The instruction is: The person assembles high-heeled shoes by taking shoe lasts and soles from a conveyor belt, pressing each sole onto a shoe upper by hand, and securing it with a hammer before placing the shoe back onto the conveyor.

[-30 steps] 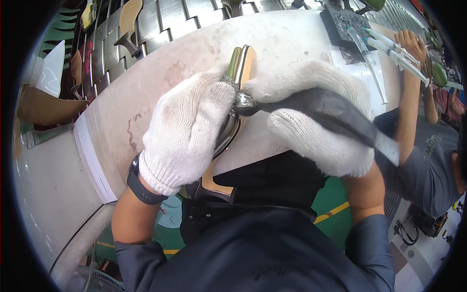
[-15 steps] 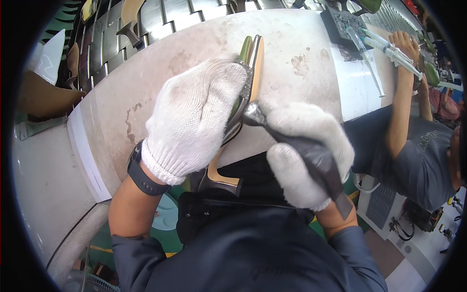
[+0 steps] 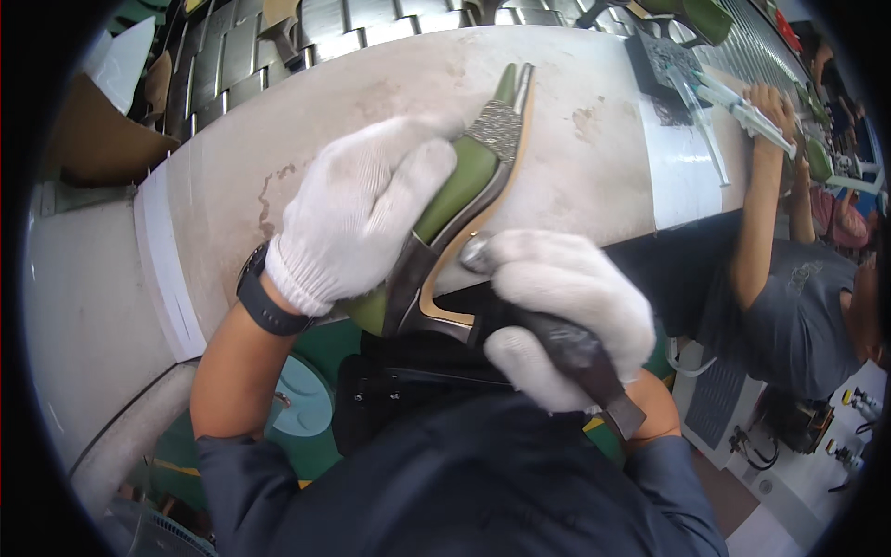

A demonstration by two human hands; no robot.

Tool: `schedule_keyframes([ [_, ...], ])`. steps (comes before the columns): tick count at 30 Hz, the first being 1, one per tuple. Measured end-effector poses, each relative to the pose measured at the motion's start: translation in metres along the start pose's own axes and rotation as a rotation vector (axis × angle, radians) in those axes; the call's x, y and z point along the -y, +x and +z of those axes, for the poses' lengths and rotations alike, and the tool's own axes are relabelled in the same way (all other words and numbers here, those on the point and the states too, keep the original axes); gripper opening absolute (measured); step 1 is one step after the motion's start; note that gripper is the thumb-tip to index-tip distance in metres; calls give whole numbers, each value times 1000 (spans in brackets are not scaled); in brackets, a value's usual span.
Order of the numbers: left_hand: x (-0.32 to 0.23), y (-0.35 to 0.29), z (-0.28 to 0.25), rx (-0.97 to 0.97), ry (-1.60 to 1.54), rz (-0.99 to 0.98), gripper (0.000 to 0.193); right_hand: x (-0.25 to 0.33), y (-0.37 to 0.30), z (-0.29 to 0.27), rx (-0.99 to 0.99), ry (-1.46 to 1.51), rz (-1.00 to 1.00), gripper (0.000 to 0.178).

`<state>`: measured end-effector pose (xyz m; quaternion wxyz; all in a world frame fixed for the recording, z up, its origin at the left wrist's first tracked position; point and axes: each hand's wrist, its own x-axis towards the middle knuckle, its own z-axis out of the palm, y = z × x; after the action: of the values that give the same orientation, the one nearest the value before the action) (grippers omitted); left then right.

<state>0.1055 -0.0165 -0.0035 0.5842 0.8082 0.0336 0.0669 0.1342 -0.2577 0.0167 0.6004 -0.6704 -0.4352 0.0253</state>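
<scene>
My left hand (image 3: 362, 204), in a white knit glove, grips a green high-heeled shoe (image 3: 459, 186) from its left side. The shoe lies on its side, with a glittery band toward its far end. Its tan sole faces right, and its dark heel points toward me. In my gloved right hand (image 3: 575, 297) is a hammer (image 3: 571, 348) with a rounded metal head and a dark handle, fingers wrapped round it. The hammer head sits just right of the sole's curve; whether it touches cannot be told. Part of the shoe is hidden under my left hand.
A pale stained worktable (image 3: 594, 176) lies under the work. Beyond it runs a slatted metal conveyor (image 3: 371, 14) carrying shoes. At the far right are a dark block (image 3: 654, 70) and syringes (image 3: 710, 121), beside a co-worker's hand (image 3: 770, 107). A light-blue stool (image 3: 302, 399) stands below.
The shoe has turned in my left hand, showing more of its green side, glittery band and heel. My right hand and the hammer have shifted slightly down and left.
</scene>
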Motion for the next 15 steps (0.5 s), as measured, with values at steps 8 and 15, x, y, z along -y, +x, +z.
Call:
schedule_keyframes([
  [8,2,-8,-10,114,200,155,38,4,6,10,147,-86,102,42],
  [15,0,-3,-8,88,182,191,40,6,7,17,70,-98,49,41],
])
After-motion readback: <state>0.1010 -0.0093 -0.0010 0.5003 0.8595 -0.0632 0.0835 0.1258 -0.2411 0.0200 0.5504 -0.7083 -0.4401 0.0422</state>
